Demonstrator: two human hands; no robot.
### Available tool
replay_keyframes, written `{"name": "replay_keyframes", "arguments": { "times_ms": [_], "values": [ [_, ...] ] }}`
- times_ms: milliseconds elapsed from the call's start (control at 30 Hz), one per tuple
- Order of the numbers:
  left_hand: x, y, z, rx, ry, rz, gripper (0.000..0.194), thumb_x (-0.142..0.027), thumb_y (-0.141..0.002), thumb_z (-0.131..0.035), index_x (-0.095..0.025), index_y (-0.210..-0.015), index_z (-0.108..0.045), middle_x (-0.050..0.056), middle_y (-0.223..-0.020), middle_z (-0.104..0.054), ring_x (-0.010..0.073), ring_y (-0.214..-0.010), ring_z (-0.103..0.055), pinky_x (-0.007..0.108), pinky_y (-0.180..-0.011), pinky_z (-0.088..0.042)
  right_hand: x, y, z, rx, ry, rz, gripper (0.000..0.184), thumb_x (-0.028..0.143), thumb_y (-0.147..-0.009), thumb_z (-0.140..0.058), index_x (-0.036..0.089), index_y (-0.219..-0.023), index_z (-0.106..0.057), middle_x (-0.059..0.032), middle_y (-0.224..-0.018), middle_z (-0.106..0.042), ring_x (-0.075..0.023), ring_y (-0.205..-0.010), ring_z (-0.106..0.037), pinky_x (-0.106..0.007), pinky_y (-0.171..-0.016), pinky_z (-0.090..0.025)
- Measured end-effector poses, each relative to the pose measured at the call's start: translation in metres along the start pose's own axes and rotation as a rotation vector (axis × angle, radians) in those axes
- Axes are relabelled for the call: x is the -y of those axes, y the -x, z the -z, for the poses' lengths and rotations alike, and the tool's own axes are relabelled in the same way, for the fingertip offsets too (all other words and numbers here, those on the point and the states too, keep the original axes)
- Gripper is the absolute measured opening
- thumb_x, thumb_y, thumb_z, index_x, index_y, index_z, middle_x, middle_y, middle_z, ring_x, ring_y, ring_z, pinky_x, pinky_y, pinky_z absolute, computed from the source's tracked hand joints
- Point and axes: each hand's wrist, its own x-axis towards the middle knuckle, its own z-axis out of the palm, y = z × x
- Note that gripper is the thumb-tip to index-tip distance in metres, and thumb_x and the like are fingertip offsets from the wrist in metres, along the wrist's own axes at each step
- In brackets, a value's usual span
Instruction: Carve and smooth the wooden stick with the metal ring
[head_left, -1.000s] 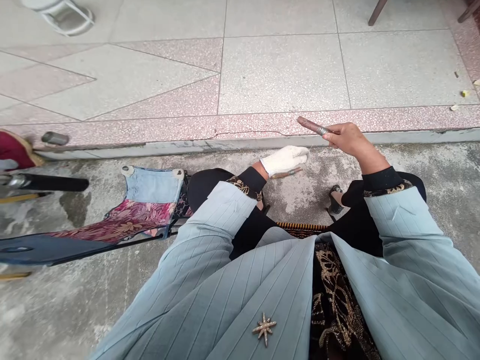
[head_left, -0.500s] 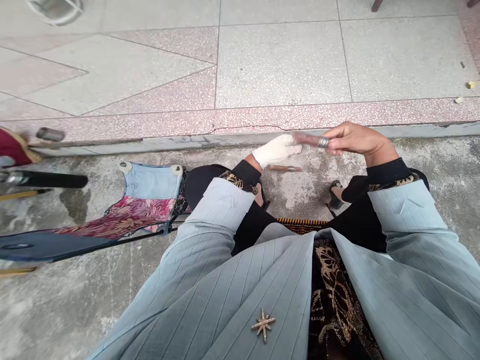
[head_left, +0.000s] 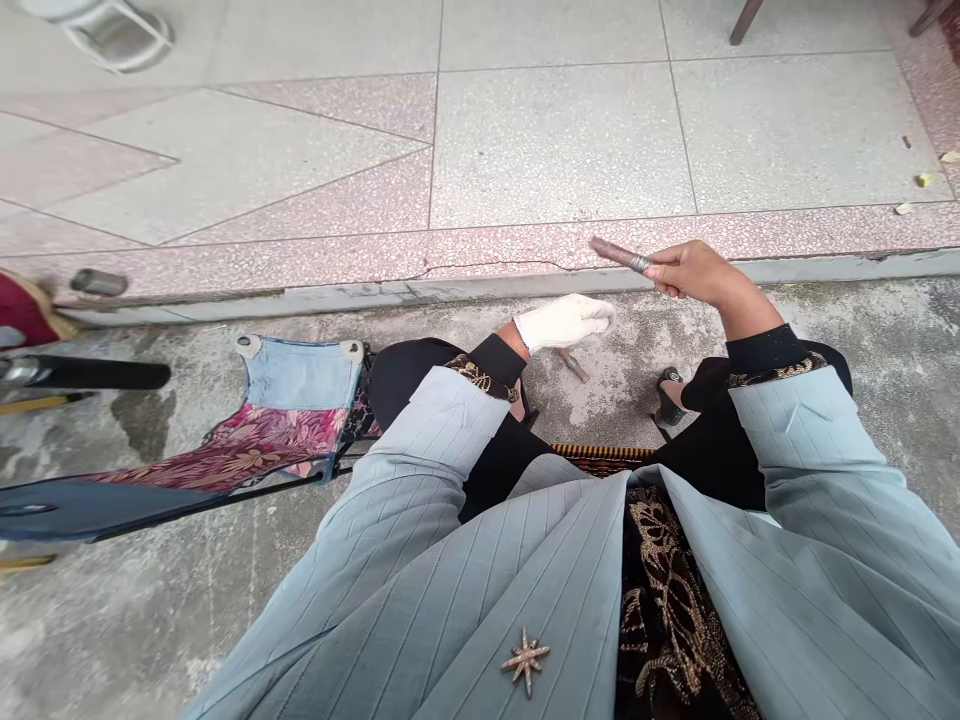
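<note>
One wire-wound stick (head_left: 616, 252) was pinched by the right hand (head_left: 696, 274). The grip of the gloved left hand (head_left: 562, 322) could not be told.

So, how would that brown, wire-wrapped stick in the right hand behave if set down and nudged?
Probably stiff: the brown stick juts from the bare right hand without sagging. It seems light, pinched one-handed. Its silvery wire coil might make it wobble.

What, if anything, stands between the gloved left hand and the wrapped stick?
No visible obstacle, only a thin strand near the left hand; the wrapped stick is apart, in the right hand. A small brown piece shows below the left hand, off that line.
</note>
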Motion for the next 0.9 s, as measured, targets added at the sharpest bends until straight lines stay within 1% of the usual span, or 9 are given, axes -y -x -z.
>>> {"name": "replay_keyframes", "arguments": {
  "times_ms": [133, 267, 367, 500, 567, 633, 700, 800, 900],
  "values": [
    [0.004, 0.000, -0.001, 0.051, -0.203, 0.037, 0.026, -0.030, -0.091, -0.046, -0.017, -0.094, -0.068, 0.004, -0.087, -0.069, 0.0159, -0.076, -0.059, 0.025, -0.072, -0.040, -0.004, -0.010, -0.014, 0.034, 0.493, -0.047, 0.031, 0.041, -0.087, -0.064, 0.016, -0.099, -0.078, -0.0071, -0.078, -0.068, -0.0189, -0.073, -0.059, -0.030, -0.066, -0.039],
    [0.000, 0.001, 0.001, 0.108, -0.395, 0.067, 0.027, -0.032, -0.093, -0.045, -0.021, -0.097, -0.069, 0.003, -0.087, -0.071, 0.0168, -0.075, -0.061, 0.026, -0.066, -0.036, 0.003, -0.012, -0.031, 0.323, 0.790, -0.088, 0.033, 0.041, -0.091, -0.059, 0.015, -0.099, -0.077, -0.0136, -0.091, -0.071, -0.0234, -0.081, -0.062, -0.032, -0.068, -0.039],
    [-0.005, 0.002, 0.005, 0.110, -0.461, 0.070, 0.028, -0.032, -0.094, -0.045, -0.022, -0.101, -0.070, 0.004, -0.089, -0.072, 0.0175, -0.078, -0.063, 0.026, -0.067, -0.037, 0.009, -0.010, -0.039, 0.614, 0.768, -0.014, 0.032, 0.041, -0.091, -0.060, 0.014, -0.093, -0.077, -0.0116, -0.082, -0.070, -0.0213, -0.074, -0.061, -0.032, -0.067, -0.039],
    [0.000, 0.001, 0.008, 0.035, -0.355, 0.057, 0.029, -0.032, -0.093, -0.046, -0.019, -0.106, -0.069, 0.004, -0.096, -0.073, 0.0172, -0.085, -0.064, 0.025, -0.073, -0.041, 0.010, -0.004, -0.032, 0.890, 0.355, 0.089, 0.039, 0.053, -0.085, -0.066, 0.015, -0.092, -0.074, -0.0017, -0.065, -0.061, -0.0131, -0.060, -0.051, -0.027, -0.062, -0.038],
    [0.008, -0.001, 0.005, -0.049, -0.193, 0.049, 0.032, -0.032, -0.095, -0.043, -0.016, -0.109, -0.067, 0.005, -0.096, -0.072, 0.0159, -0.084, -0.062, 0.025, -0.074, -0.043, 0.011, 0.002, -0.021, 0.870, 0.097, 0.157, 0.044, 0.058, -0.082, -0.067, 0.017, -0.097, -0.073, 0.0016, -0.064, -0.058, -0.0103, -0.057, -0.047, -0.025, -0.059, -0.037],
    [0.016, -0.004, -0.001, -0.124, -0.012, 0.053, 0.037, -0.035, -0.097, -0.039, -0.011, -0.110, -0.065, 0.006, -0.093, -0.070, 0.0141, -0.077, -0.059, 0.025, -0.071, -0.044, 0.012, 0.008, -0.008, 0.723, -0.100, 0.213, 0.044, 0.059, -0.082, -0.067, 0.017, -0.095, -0.071, 0.0027, -0.064, -0.056, -0.0086, -0.055, -0.045, -0.024, -0.056, -0.035],
    [0.022, -0.007, -0.011, -0.186, 0.091, 0.091, 0.040, -0.038, -0.098, -0.037, -0.010, -0.108, -0.063, 0.006, -0.090, -0.068, 0.0128, -0.070, -0.055, 0.025, -0.067, -0.043, 0.012, 0.013, 0.002, 0.533, -0.207, 0.207, 0.042, 0.057, -0.083, -0.067, 0.016, -0.082, -0.067, 0.0024, -0.062, -0.054, -0.0075, -0.054, -0.042, -0.023, -0.054, -0.034],
    [0.018, -0.011, -0.024, -0.093, 0.084, 0.025, 0.034, -0.034, -0.097, -0.038, -0.012, -0.095, -0.064, 0.004, -0.087, -0.066, 0.0131, -0.074, -0.056, 0.025, -0.070, -0.042, 0.009, 0.014, 0.009, 0.329, -0.253, 0.130, 0.043, 0.056, -0.084, -0.067, 0.016, -0.070, -0.061, 0.0015, -0.059, -0.052, -0.0075, -0.052, -0.040, -0.023, -0.052, -0.032],
    [0.004, -0.012, -0.030, 0.021, 0.022, 0.026, 0.030, -0.030, -0.095, -0.040, -0.015, -0.092, -0.065, 0.003, -0.085, -0.067, 0.0134, -0.073, -0.056, 0.024, -0.070, -0.041, 0.006, 0.009, 0.008, 0.253, -0.192, 0.044, 0.040, 0.052, -0.084, -0.067, 0.015, -0.069, -0.061, 0.0001, -0.058, -0.053, -0.0081, -0.051, -0.041, -0.024, -0.051, -0.033]
  ]
}}
